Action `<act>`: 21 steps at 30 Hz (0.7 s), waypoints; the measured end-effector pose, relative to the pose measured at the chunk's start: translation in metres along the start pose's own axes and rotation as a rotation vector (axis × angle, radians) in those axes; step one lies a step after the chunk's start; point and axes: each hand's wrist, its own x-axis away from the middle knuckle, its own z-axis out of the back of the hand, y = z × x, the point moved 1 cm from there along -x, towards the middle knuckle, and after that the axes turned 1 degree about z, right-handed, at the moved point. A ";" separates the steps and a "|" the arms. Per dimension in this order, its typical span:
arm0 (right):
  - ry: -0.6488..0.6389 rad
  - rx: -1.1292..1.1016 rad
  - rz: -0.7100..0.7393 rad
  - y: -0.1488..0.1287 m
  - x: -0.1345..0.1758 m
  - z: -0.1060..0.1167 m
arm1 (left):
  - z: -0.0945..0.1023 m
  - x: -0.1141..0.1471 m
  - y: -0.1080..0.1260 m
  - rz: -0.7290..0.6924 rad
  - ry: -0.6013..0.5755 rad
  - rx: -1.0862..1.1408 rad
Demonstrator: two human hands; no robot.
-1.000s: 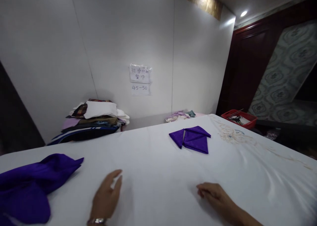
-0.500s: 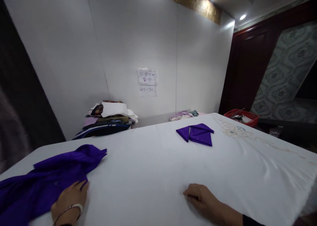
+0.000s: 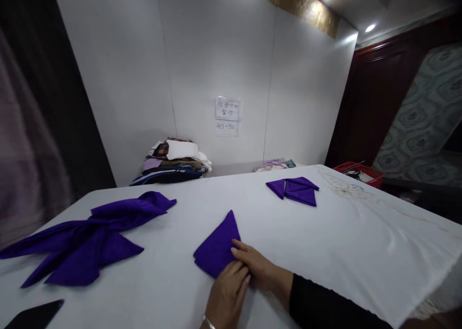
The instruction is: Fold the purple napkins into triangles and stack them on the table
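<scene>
A purple cloth napkin (image 3: 218, 247), folded into a rough triangle, lies on the white-covered table with one point facing away from me. My right hand (image 3: 254, 264) holds its right edge, fingertips resting on the fabric. At the near corner, my left hand (image 3: 228, 290) has its fingers curled onto the cloth, right against the right hand. The fingers partly hide that corner. Loose purple napkins (image 3: 97, 240) lie crumpled to the left. Farther back on the right sits another purple napkin (image 3: 298, 190), folded flat into angular shapes.
The white tablecloth (image 3: 346, 271) has an embroidered patch at the far right. Beyond the far edge stand a stack of folded clothes (image 3: 173, 163), a smaller cloth pile (image 3: 274, 165) and a red basket (image 3: 364, 172). A dark flat object (image 3: 38, 314) is at the near left.
My left hand has left the loose napkins and joined the right hand. A folded napkin is now under both hands in the middle. The view has shifted slightly left.
</scene>
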 end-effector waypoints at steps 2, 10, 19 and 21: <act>0.053 -0.110 -0.023 0.004 -0.004 -0.006 | 0.005 0.003 0.011 -0.025 -0.016 0.017; -0.034 -0.146 -0.021 0.003 0.009 0.008 | 0.035 0.001 -0.051 0.438 0.219 -0.136; -0.189 0.033 -0.019 -0.003 0.012 0.036 | 0.036 0.004 -0.059 0.704 0.065 -0.124; -0.129 0.125 0.038 -0.004 0.006 0.047 | 0.036 0.004 -0.059 0.734 0.152 -0.014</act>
